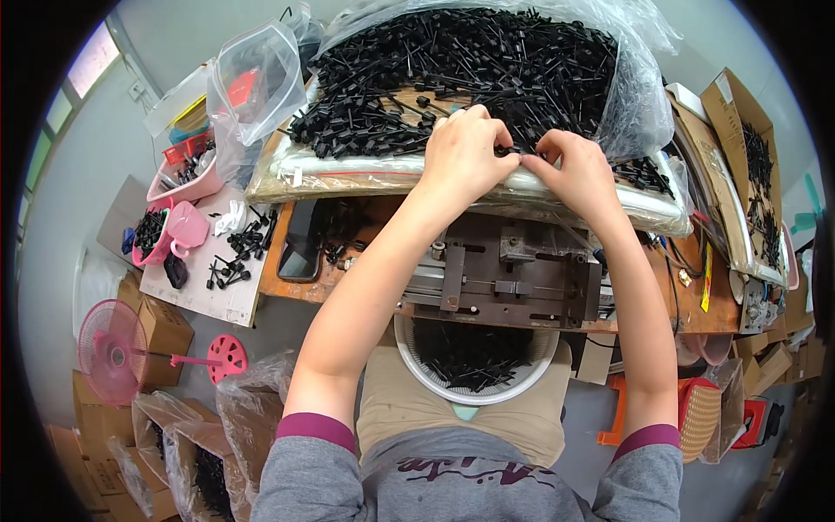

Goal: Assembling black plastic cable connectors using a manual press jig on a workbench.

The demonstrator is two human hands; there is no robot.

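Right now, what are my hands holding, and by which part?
Both hands, left and right, pinch a small black plastic part between their fingertips, one at each end, over the heap of black parts. Its exact shape is too small to tell.

small assembly workshop: metal jig [513, 270], heaped black plastic parts [470, 65], cartons [161, 335]

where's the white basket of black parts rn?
Head view, bottom centre: the white basket rests on the person's lap, just below the metal jig, between both forearms.

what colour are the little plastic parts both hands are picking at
Black; the plastic parts under the left hand and right hand show in the head view.
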